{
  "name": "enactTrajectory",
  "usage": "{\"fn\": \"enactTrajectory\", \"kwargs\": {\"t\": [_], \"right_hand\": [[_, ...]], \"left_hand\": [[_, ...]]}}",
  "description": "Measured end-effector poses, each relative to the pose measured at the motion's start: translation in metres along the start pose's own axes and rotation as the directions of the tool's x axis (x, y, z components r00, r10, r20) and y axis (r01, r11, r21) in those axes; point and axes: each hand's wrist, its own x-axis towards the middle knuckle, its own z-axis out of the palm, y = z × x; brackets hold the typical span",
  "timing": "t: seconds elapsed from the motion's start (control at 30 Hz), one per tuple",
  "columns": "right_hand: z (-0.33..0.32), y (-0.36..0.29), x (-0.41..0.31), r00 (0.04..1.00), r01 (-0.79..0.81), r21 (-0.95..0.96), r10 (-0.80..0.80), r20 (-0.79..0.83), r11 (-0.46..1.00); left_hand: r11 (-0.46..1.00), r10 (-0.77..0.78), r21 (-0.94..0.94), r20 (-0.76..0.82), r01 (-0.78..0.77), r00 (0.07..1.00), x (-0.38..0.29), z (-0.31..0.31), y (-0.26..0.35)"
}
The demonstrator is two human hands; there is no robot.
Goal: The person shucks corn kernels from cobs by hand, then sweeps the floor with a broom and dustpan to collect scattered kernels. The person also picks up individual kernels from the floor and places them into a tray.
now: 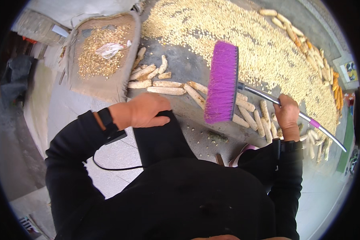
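My right hand [287,113] is closed around the metal handle of a broom, whose purple bristle head [221,82] is raised in front of me, bristles towards the left. My left hand [144,110] rests on my black-clothed left knee, thumb apart from the curled fingers, with nothing seen in it. Beyond the broom, a wide layer of pale corn kernels [258,39] covers the grey floor. Bare corn cobs [165,90] lie in a rough row along the near edge of that floor.
A shallow tray [91,91] with a padded rim stands at the upper left, holding kernels, debris and a crumpled plastic piece [109,50]. More cobs [313,57] line the far right edge, some orange [336,84]. Scattered kernels lie on the lower floor by my legs. A black cable [117,169] hangs near my left arm.
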Motion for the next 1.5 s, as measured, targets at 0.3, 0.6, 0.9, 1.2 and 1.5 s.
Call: {"fn": "enactTrajectory", "kwargs": {"t": [0.3,0.6,0.9,1.2,1.5], "right_hand": [[0.030,0.036,-0.001,0.978,-0.209,0.129,0.209,0.012,0.969],[0.049,0.054,-0.005,0.918,-0.392,0.236,0.359,0.169,0.889],[0.166,0.116,0.075,0.877,-0.383,0.301,0.242,0.414,0.873],[0.224,0.121,0.057,0.824,-0.310,0.169,0.176,0.538,0.935],[0.234,0.135,0.073,0.703,-0.393,0.158,0.186,0.687,0.906]], "left_hand": [[0.994,-0.043,-0.096,0.121,0.055,0.992,0.040,-0.019,-0.007],[0.967,-0.103,-0.165,0.446,0.195,0.889,0.080,-0.023,-0.038],[0.962,-0.042,0.261,-0.128,0.074,0.991,0.227,0.004,-0.176],[0.913,-0.271,0.280,-0.127,0.297,0.954,0.201,0.140,-0.192],[0.970,-0.242,-0.102,-0.362,0.220,0.900,0.163,0.089,-0.140]]}}
